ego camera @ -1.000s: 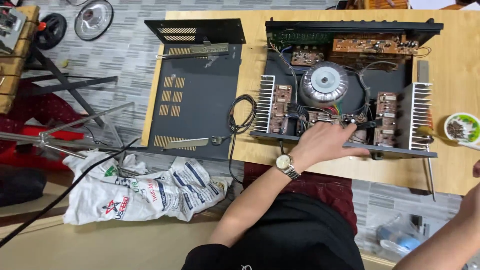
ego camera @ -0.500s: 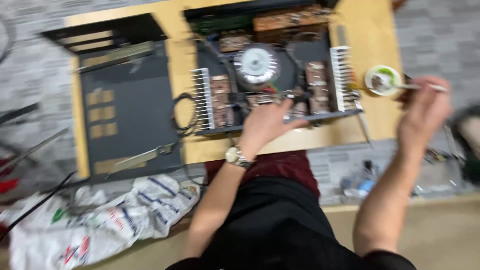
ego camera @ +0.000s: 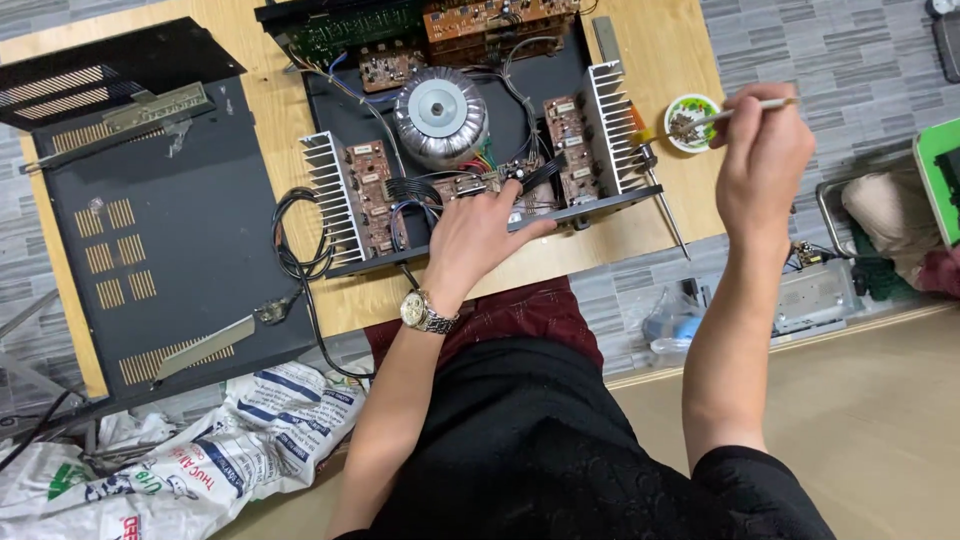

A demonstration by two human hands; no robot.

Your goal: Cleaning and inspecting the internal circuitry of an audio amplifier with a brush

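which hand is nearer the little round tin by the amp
Right. The right hand is just beside the round tin, holding a thin tool whose tip reaches it. The left hand rests on the open amplifier, well left of the tin.

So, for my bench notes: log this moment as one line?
left hand: on open black amplifier chassis | right hand: holds thin white stick at small round tin

The open amplifier (ego camera: 460, 130) sits on the wooden board (ego camera: 670, 60). Its removed cover (ego camera: 160, 230) lies left of the amplifier, a small tin (ego camera: 692, 122) right of it, a screwdriver (ego camera: 662, 200) between tin and amplifier, and printed sacks (ego camera: 200, 450) lie below the cover.
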